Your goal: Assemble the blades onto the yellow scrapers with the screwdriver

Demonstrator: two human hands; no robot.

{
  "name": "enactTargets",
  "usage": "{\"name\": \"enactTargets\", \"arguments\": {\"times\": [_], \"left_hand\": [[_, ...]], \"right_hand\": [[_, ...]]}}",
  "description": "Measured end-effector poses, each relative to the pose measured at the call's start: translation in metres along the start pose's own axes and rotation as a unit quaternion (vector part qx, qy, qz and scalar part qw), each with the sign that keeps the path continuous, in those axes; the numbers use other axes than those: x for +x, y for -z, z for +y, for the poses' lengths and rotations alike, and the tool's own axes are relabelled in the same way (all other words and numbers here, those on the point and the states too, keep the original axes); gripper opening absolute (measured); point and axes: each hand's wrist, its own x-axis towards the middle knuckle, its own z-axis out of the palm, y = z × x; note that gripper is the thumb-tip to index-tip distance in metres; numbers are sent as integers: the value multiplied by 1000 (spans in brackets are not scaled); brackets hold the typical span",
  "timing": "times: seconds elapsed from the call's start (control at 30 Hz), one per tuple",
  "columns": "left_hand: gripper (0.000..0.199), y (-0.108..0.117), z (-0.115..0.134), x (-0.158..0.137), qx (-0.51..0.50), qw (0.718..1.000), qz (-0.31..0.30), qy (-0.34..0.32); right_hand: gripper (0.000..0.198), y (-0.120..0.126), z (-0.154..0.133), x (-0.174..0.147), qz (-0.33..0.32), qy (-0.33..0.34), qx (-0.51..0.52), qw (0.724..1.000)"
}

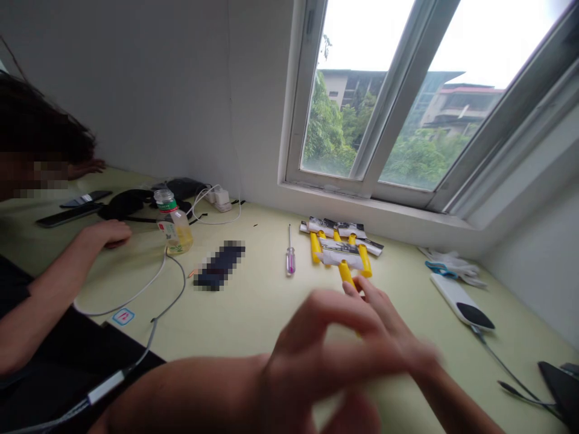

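In the foreground my left hand (335, 349) is blurred and close to the camera. Its thumb and index finger curve into a loop and come together at the tips; whatever may be between them cannot be made out. Behind it, partly covered, my right hand (377, 307) closes its fingers round the yellow handle (346, 273) of a tool whose wide head is wrapped in printed paper (340, 254). Several similar tools with yellow handles (365, 260) and paper-wrapped heads lie together just beyond, below the window.
A clear-handled screwdriver (290, 262) lies left of the yellow tools. Farther left are a blurred-out dark object (221, 265), a drink bottle (174, 226), cables and another person's arm (58, 289). At right lie a white device (461, 301) and a white plastic bag (456, 265).
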Motion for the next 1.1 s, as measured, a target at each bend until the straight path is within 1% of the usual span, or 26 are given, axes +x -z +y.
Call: {"name": "enactTargets", "arguments": {"times": [0.03,0.07,0.1,0.13,0.17,0.2,0.23,0.27,0.3,0.33,0.37,0.47,0.57,0.7,0.77,0.83,0.9,0.97,1.0,1.07,1.1], "left_hand": [[40,-3,-21,9,-5,1000,0,20],[34,-6,-45,15,-8,996,-6,91],[30,-10,-69,18,-1,981,-1,196],[28,-13,-92,17,-1,955,-2,298],[28,-16,-111,15,-18,922,-12,386],[32,-19,-127,10,-59,888,-49,454],[38,-22,-137,6,-124,852,-98,500],[44,-24,-144,1,-186,821,-142,521],[48,-25,-147,-3,-232,799,-176,526],[51,-26,-148,-6,-261,788,-195,522],[52,-26,-147,-8,-275,787,-200,514],[50,-22,-142,-12,-291,792,-179,506],[43,-17,-141,-13,-325,781,-159,509],[42,-15,-143,-14,-347,769,-140,519],[41,-16,-144,-14,-343,764,-111,535],[39,-17,-144,-14,-347,761,-85,541],[35,-17,-143,-13,-373,752,-82,537],[31,-15,-140,-11,-404,735,-94,537],[29,-15,-138,-10,-413,727,-99,540],[26,-14,-135,-10,-411,718,-113,550],[28,-14,-133,-10,-401,721,-126,551]], "right_hand": [[35,-4,0,-7,0,-4,31,1000],[36,-9,0,-14,3,-12,58,998],[38,-15,0,-20,8,-22,82,996],[39,-21,1,-24,13,-32,102,994],[39,-27,1,-28,17,-38,119,992],[38,-33,1,-30,18,-35,133,990],[37,-39,0,-31,18,-24,144,989],[36,-44,-1,-31,16,-10,153,988],[34,-47,-2,-31,14,4,158,987],[33,-49,-3,-30,13,17,160,987],[33,-50,-4,-29,10,29,158,987],[33,-45,-5,-30,-5,70,139,988],[31,-37,-5,-34,-30,117,136,983],[32,-36,-10,-42,-27,134,149,979],[31,-36,-11,-43,-36,149,150,977],[28,-33,-6,-42,-19,135,161,977],[34,-27,3,-36,47,82,200,975],[36,-21,14,-28,111,25,277,954],[33,-18,18,-24,124,7,323,938],[29,-15,23,-17,110,-8,406,907],[29,-14,24,-15,96,-9,430,898]]}}
